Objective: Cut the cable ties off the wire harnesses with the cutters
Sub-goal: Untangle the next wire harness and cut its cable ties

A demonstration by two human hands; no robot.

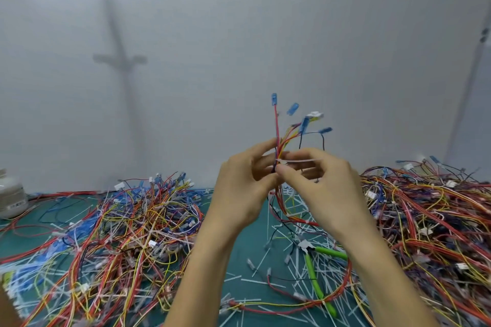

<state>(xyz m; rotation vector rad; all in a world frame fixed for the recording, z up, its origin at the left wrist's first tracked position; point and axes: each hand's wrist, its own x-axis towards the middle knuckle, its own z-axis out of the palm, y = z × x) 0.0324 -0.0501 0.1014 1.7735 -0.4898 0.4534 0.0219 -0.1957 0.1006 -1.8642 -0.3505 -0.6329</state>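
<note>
Far left on counter (247, 244): white jar (10, 194), untouched. Next along, left pile of wire harnesses (119, 233), tangled, white ties mixed in. Centre, raised above counter: left hand (239, 188) curled round one held harness (279, 146), wires upright, blue terminals fanning at top, loose end drooping to counter. Just right of that grip, cable tie (297, 160) cinched round held harness, tail sticking out sideways to the right, crosswise to wires. Right hand (326, 188) pinching cable tie with thumb and fingertips, seemingly at its head, tail lying across fingers. No tool in either hand. Below right forearm, flat on counter: cutters (312, 272), green handles, nose pointing away and left, handles trailing toward near edge, amid cut tie offcuts (265, 260). Nearer right hand than left, roughly straight down from it. Likely next: release pinch, drop right hand to handles, bring nose up across tie. Far right: right pile of harnesses (438, 220).
</note>
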